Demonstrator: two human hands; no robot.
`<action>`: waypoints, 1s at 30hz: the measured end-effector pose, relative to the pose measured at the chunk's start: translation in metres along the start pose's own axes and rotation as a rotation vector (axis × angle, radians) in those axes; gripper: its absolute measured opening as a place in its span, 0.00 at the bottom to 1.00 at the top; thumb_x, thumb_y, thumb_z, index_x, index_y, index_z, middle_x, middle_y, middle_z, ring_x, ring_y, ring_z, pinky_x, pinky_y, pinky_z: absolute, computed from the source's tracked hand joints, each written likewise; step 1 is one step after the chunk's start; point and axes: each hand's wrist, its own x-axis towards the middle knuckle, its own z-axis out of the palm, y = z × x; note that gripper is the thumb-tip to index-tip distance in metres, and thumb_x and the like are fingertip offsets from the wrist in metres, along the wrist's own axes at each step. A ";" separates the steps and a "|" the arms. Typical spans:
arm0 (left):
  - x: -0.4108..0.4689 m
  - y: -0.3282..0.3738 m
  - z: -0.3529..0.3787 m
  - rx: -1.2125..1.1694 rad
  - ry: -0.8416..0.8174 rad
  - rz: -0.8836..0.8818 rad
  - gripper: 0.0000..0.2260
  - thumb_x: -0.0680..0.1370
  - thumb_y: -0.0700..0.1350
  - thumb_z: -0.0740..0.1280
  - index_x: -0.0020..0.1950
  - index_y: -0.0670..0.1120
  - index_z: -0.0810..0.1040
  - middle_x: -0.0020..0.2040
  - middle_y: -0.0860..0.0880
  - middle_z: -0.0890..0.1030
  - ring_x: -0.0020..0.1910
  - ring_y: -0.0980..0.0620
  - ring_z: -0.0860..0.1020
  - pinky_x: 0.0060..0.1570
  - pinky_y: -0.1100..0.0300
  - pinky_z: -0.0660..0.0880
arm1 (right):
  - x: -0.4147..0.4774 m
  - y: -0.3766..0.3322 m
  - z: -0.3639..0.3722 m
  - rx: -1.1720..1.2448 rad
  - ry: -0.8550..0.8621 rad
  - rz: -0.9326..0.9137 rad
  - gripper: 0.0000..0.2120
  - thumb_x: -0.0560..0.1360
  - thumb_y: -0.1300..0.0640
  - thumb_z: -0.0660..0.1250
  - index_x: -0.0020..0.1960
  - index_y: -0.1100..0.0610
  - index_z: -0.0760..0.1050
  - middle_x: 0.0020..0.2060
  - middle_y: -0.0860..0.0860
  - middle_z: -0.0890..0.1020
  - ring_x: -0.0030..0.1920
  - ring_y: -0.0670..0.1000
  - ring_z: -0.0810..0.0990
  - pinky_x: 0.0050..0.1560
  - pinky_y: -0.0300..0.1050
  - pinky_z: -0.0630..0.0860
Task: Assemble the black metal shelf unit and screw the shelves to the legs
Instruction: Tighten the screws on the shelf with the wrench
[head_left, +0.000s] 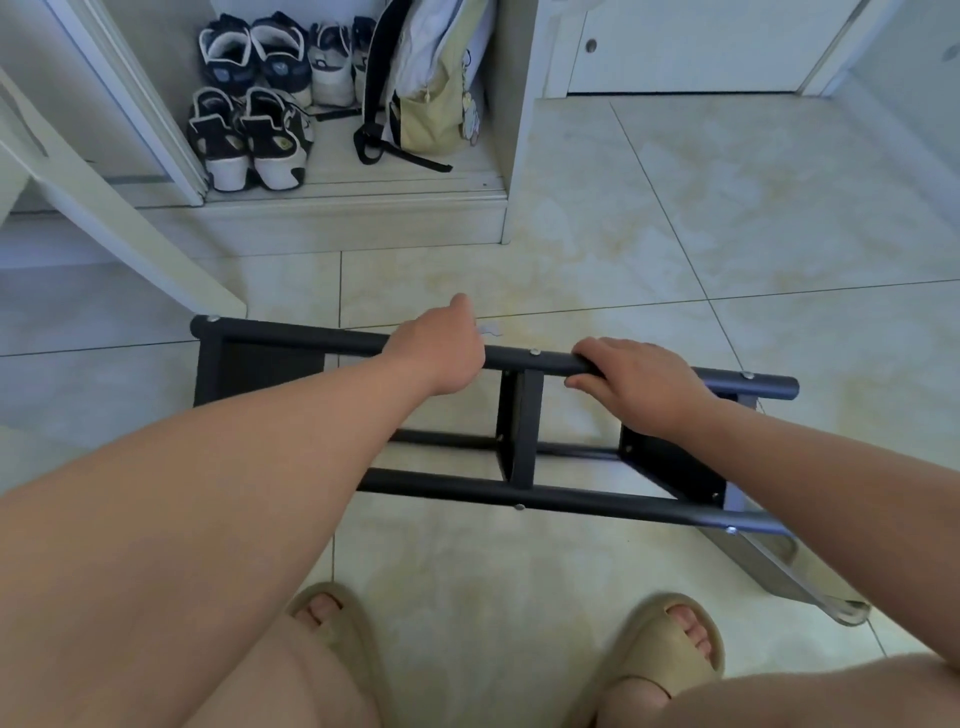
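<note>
The head view showed the shelf unit (519, 431) lying sideways on the near floor, both the left hand (441, 348) and right hand (639, 384) wrapped around its far leg (332, 340); tipping it carelessly could strain the 6 visible screws.

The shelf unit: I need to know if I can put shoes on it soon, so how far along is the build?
Mostly built. The shelf unit lies on its side with three shelves between the legs, and screw heads show at the joints. The left hand holds a small wrench; the right hand steadies the top leg. Likely left: final tightening and standing it upright.
</note>
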 end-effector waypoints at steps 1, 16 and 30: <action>-0.003 -0.001 0.000 0.006 -0.007 0.009 0.06 0.81 0.41 0.53 0.55 0.44 0.66 0.45 0.45 0.76 0.40 0.44 0.75 0.35 0.52 0.66 | -0.002 -0.002 0.000 0.014 -0.005 0.005 0.14 0.83 0.41 0.58 0.59 0.51 0.71 0.48 0.45 0.76 0.46 0.52 0.75 0.42 0.48 0.66; -0.010 -0.022 0.067 0.202 -0.468 -0.043 0.05 0.80 0.37 0.56 0.53 0.42 0.69 0.43 0.44 0.74 0.43 0.44 0.73 0.38 0.53 0.68 | -0.017 -0.019 0.078 -0.102 -0.334 0.011 0.12 0.82 0.43 0.62 0.60 0.49 0.73 0.50 0.46 0.74 0.43 0.50 0.73 0.37 0.46 0.69; 0.039 -0.060 0.111 0.231 -0.518 -0.076 0.10 0.81 0.36 0.55 0.61 0.37 0.69 0.47 0.42 0.75 0.44 0.44 0.73 0.38 0.54 0.68 | 0.015 -0.008 0.138 -0.097 -0.339 -0.001 0.14 0.83 0.42 0.59 0.60 0.52 0.71 0.50 0.48 0.75 0.44 0.51 0.71 0.36 0.46 0.68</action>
